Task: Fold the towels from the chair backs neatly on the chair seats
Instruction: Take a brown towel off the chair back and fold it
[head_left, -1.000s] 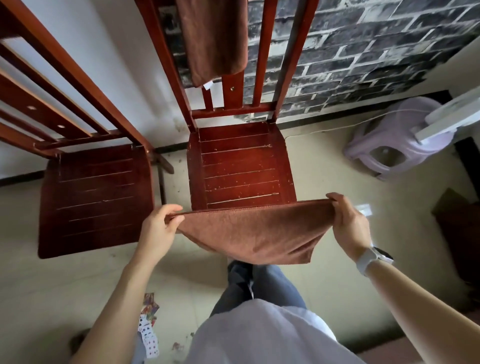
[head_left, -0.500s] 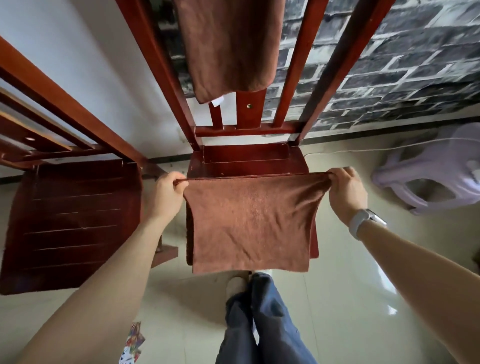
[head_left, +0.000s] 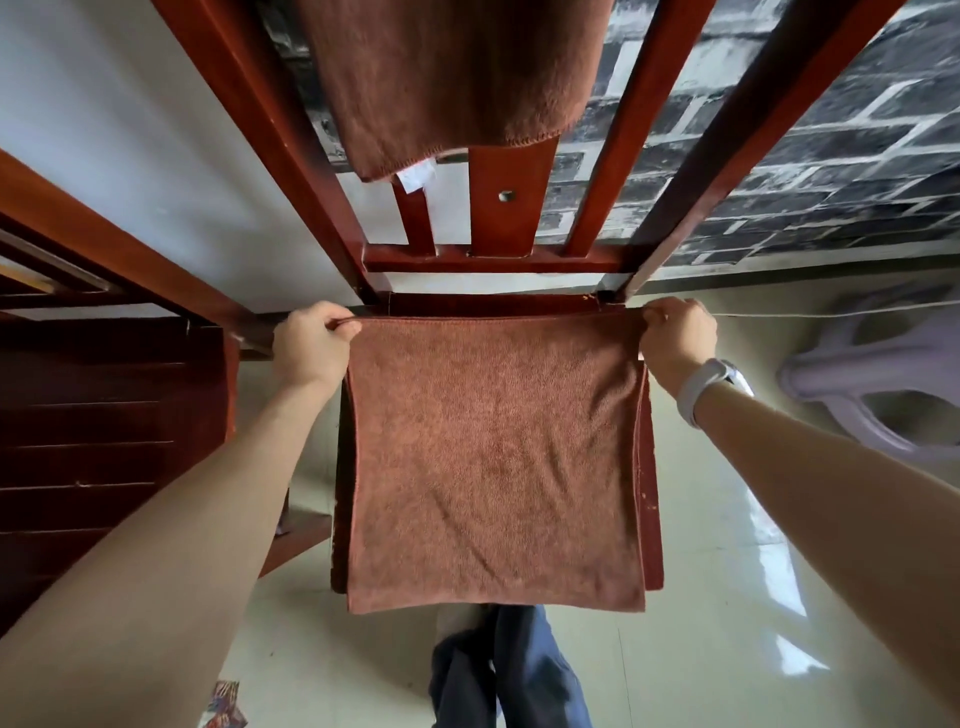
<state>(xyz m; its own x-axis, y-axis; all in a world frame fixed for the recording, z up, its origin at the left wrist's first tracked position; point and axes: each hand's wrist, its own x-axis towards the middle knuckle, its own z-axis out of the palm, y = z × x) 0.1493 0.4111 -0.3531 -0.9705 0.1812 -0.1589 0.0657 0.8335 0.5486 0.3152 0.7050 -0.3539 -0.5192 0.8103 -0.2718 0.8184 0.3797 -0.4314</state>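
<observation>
Fingers (head_left: 340, 326) of both hands pinch the towel's (head_left: 493, 457) far corners.

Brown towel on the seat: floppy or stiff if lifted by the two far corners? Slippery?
Probably floppy: the brown towel lies flat on the chair seat and its front edge overhangs, while the left hand and right hand pinch its far corners. Likely light. Its nappy pile suggests grip, though it may slide on the glossy wood.

No text, label or number here is legible.
</observation>
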